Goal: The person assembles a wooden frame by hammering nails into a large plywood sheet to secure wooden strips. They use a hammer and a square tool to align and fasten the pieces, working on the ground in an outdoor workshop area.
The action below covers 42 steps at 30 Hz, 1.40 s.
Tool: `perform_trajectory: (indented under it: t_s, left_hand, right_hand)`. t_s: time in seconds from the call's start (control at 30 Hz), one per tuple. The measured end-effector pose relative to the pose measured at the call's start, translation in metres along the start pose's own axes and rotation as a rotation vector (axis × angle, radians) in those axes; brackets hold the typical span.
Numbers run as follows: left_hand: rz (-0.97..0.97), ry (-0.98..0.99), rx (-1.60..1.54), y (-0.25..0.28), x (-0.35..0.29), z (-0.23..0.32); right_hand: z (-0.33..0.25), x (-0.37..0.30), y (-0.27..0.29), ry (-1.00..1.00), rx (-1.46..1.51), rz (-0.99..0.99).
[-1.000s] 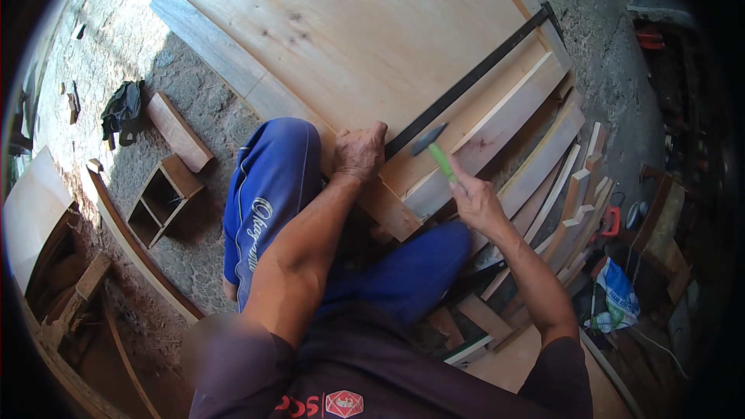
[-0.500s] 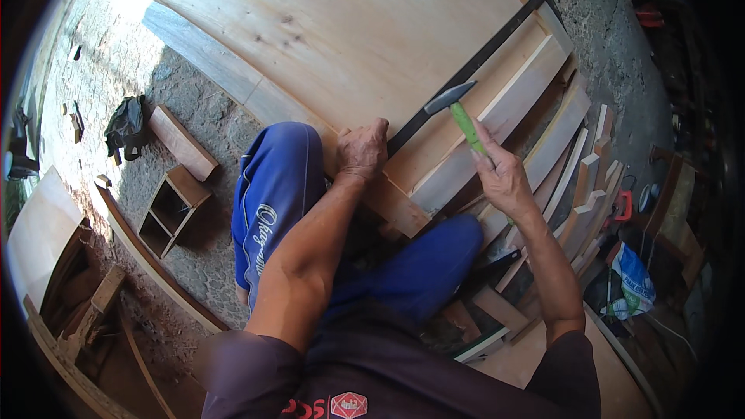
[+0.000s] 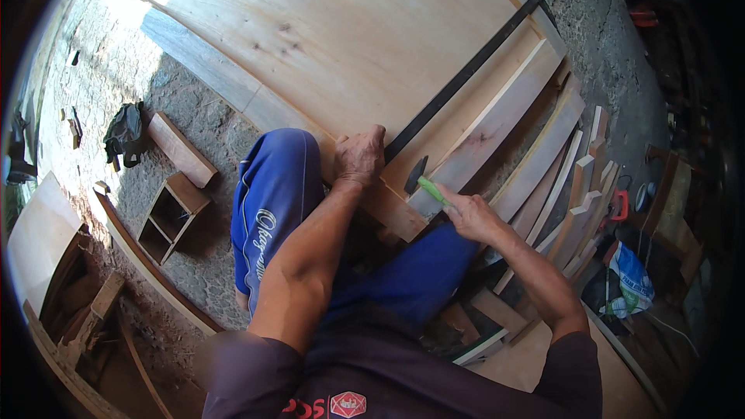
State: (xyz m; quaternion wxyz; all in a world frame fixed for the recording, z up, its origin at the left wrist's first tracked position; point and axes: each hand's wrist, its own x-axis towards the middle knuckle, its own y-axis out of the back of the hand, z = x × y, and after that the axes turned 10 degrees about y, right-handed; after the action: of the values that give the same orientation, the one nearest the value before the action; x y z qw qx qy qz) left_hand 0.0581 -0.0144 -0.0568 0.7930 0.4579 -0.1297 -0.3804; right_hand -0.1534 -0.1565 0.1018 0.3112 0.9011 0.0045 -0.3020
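Down at the edge of the big plywood sheet, seen from the head camera, I am pressing my left hand flat, fingers curled over the rim, onto the short wooden block that butts against the sheet. My right hand is wrapping fully around the green handle of the hammer, whose dark head is sitting low, just above the block and beside the long black steel bar running along the sheet's edge. Planks and offcuts are lying fanned out to the right on the rough concrete floor, and a small open wooden box is lying to the left of my blue-trousered knee.

I am judging this as the striking step, driving something into the block; whether a nail is there I cannot tell. The next blow is calling for a lift of the hammer and a straight drop well clear of my left fingers.

Against the frame half a second ago, the hammer is coming down from its raised position over the planks to near the block, while my left hand is staying planted.
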Motion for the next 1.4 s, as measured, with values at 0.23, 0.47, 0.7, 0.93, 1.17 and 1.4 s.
perform_trajectory:
  t_s: [0.23,0.47,0.7,0.93,1.17,1.4]
  left_hand:
    - [0.021,0.019,0.008,0.002,0.007,0.001]
    - [0.054,0.014,-0.018,0.003,0.009,-0.002]
    - [-0.005,0.043,0.006,-0.001,-0.005,-0.006]
    - [0.001,0.019,0.006,0.001,0.002,0.003]
    - [0.033,0.011,0.006,0.004,0.006,0.004]
    - [0.034,0.050,0.017,0.003,0.005,-0.004]
  right_hand:
    - [-0.003,0.014,0.000,0.104,0.058,0.455]
    - [-0.029,0.029,0.032,0.022,0.166,0.458]
    - [-0.012,0.011,0.009,0.053,0.153,0.222]
    - [0.027,0.000,-0.039,0.102,0.000,0.157]
    - [0.004,-0.001,-0.021,0.087,0.061,0.384]
    - [-0.017,0.019,0.023,-0.041,0.212,0.456]
